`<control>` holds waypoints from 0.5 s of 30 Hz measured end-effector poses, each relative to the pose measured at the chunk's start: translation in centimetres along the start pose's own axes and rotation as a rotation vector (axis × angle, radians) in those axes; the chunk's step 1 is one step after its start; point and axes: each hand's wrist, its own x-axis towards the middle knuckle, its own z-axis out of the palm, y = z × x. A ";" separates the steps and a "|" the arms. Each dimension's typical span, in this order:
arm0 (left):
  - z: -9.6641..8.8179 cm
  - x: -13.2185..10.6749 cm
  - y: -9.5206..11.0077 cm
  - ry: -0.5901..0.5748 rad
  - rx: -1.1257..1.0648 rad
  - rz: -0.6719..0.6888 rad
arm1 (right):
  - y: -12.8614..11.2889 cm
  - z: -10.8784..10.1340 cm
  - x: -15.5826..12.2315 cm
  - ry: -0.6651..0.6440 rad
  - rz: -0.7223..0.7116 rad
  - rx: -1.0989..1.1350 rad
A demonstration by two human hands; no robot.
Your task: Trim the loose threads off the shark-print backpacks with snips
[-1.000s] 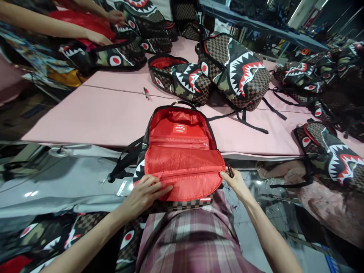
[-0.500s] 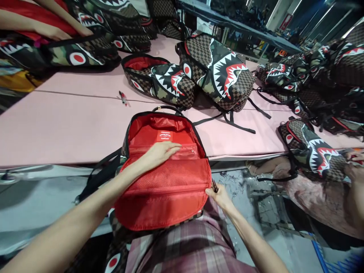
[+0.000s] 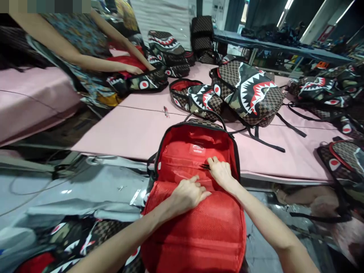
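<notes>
Red-lined backpack (image 3: 178, 172) gapes open at the near edge of the pink table (image 3: 113, 136), its mesh-faced flap (image 3: 196, 231) folded down toward six o'clock. The left hand (image 3: 187, 194), fingers loosely curled, rests at the flap's upper edge; whether it pinches cloth, I cannot tell. Mostly closed, the right hand (image 3: 220, 171) grips a dark pronged tool (image 3: 204, 166) pointing to nine o'clock. Another backpack (image 3: 256, 93) sits at one o'clock from the red-lined one.
</notes>
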 end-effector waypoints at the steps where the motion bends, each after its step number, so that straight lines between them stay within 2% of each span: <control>1: -0.1 -0.4 -0.3 -0.002 0.001 -0.023 | -0.3 0.2 0.6 -0.042 0.013 -0.083; 4: -0.3 -1.0 -2.1 -0.044 0.039 -0.203 | 0.9 1.2 0.7 -0.079 0.050 -0.183; 7: -0.3 -0.5 -3.8 -0.100 0.078 -0.387 | 3.0 2.0 -0.1 -0.083 0.096 -0.187; 9: -0.2 0.4 -4.5 -0.101 0.075 -0.388 | 3.8 2.4 -0.3 -0.082 0.111 -0.163; 11: 0.3 1.6 -5.1 -0.080 0.071 -0.331 | 4.3 2.9 -0.2 -0.092 0.121 -0.113; 15: 2.8 4.4 -6.2 -0.064 0.059 -0.249 | 5.5 3.8 1.2 -0.127 0.090 -0.019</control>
